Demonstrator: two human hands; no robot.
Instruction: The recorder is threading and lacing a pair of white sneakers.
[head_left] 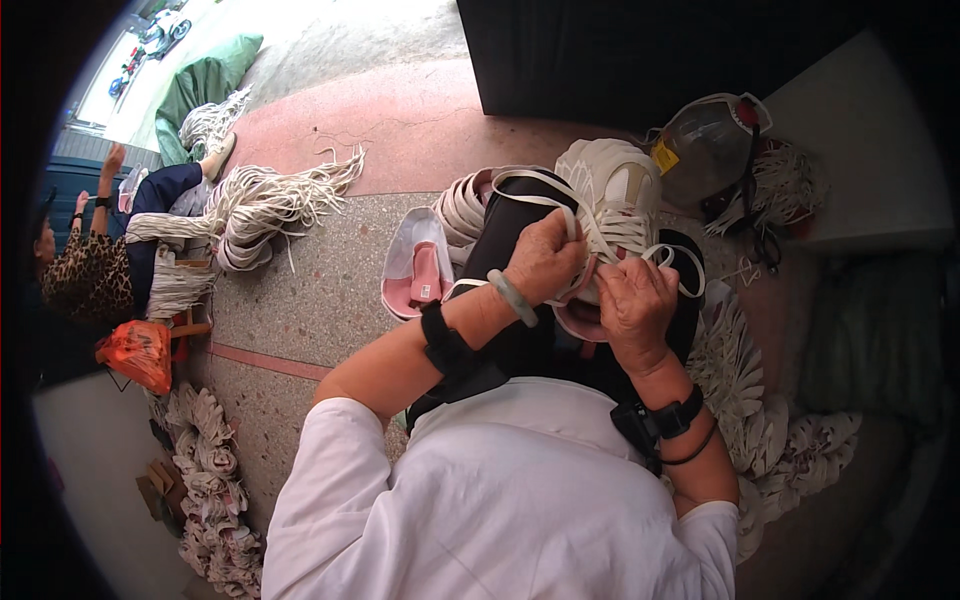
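Observation:
On my lap rests a white and beige sneaker (628,185), its toe pointing away from me and pale laces crossing its front. My left hand (548,257) is closed on a cream shoelace (535,198), which loops up and over my dark trouser leg. Beside it, over the shoe's opening, my right hand (637,298) pinches the lace's other side; a loose loop hangs to its right. The fingertips partly hide the upper eyelets. Below the hands shows the shoe's pink inner collar (582,322).
Left of my knee stand a pink-lined shoe upper (424,270) and stacked shoe parts (462,210). A large clear plastic jug (705,150) and scissors (767,250) lie right. Shoes (735,370) pile by my right side. Far left, another person (95,265) sits near lace bundles (260,210).

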